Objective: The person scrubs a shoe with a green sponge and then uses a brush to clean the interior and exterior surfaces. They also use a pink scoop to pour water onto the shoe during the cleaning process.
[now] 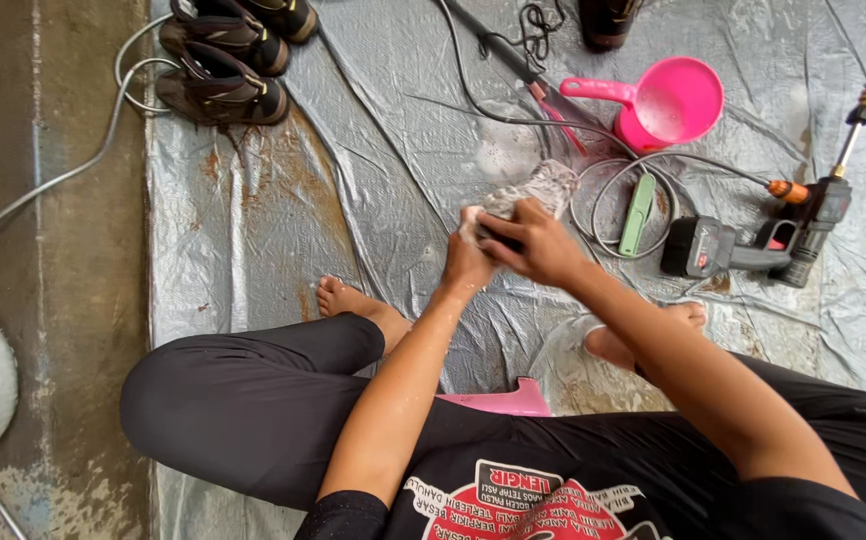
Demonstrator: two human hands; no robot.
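Note:
A soapy grey shoe [543, 188] is held in front of me above the silver tarp [253, 220]. My left hand [465, 262] grips its near end from the left. My right hand [538, 245] lies over the shoe's near side, fingers closed on a dark object that I take for a brush, mostly hidden. Both forearms are wet. My bare feet [353, 300] rest on the tarp below the hands.
Several dark shoes [223, 85] lie at the upper left. A pink water scoop [668, 100], a green brush [638, 213], a cordless spray gun [773, 235] with hose, and a pink stool edge [513, 403] surround me. Wet concrete lies left.

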